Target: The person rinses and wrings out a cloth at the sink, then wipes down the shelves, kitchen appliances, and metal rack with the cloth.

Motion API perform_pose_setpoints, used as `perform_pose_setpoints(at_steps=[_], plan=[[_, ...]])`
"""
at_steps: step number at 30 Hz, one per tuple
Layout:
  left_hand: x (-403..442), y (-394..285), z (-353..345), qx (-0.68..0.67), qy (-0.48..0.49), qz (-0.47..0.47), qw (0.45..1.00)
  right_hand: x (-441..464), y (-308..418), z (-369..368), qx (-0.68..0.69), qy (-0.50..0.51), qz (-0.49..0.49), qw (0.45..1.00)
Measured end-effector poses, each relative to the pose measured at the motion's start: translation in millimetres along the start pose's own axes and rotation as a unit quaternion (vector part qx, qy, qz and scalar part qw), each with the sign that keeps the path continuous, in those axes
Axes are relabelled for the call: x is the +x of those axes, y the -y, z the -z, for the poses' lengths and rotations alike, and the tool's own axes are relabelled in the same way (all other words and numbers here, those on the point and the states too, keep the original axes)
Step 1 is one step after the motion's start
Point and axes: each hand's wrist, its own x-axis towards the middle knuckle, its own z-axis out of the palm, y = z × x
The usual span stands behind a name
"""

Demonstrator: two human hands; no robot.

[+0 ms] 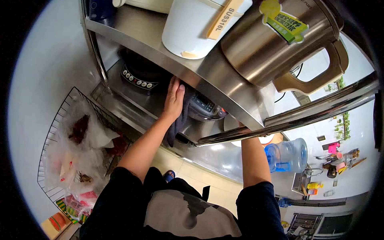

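My left hand reaches under the upper shelf, fingers stretched out and flat. It lies against a dark cloth that hangs down over the lower shelf edge. Just right of the cloth is a dark appliance with a button panel, partly under the upper shelf; whether my hand touches it through the cloth I cannot tell. My right forearm goes in at the shelf's right end, where the metal shelf hides the hand and whatever it touches. A black appliance with round buttons stands to the left.
On the upper metal shelf stand a white container and a large steel jug with a beige handle. A wire basket with plastic bags stands at left. A clear water bottle is beyond my right arm.
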Motion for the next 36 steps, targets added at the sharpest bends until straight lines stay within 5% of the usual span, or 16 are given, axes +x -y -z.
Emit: perform_pose_setpoints(at_steps=[9,13,15,16,18,19,22,24,36], plan=[[-37,-12,-8,0.097,-0.064,-0.096,0.989,0,0,0,-0.001,-0.007,-0.001,1.000],[-3,-9,5,0.033,-0.134,0.053,0.989,3,-1,-3,-0.002,-0.008,0.001,1.000],[25,-12,13,0.010,-0.162,0.018,0.987,5,-1,-6,-0.002,-0.008,0.003,1.000],[35,-18,15,0.009,-0.162,0.021,0.987,5,-2,-5,-0.003,-0.010,0.003,1.000],[45,-26,10,0.085,-0.002,0.114,0.990,4,-2,-6,-0.002,-0.011,0.002,1.000],[43,-25,2,0.168,-0.023,-0.014,0.985,4,-2,-6,-0.001,-0.014,0.001,1.000],[26,-31,-1,0.217,-0.021,-0.060,0.974,2,-2,-4,0.000,-0.019,-0.002,1.000],[12,-29,-1,0.227,-0.040,-0.190,0.955,0,-1,-4,0.002,-0.021,-0.005,1.000],[-42,-36,-19,0.208,0.170,-0.390,0.881,-10,2,0,-0.001,-0.031,-0.012,0.999]])
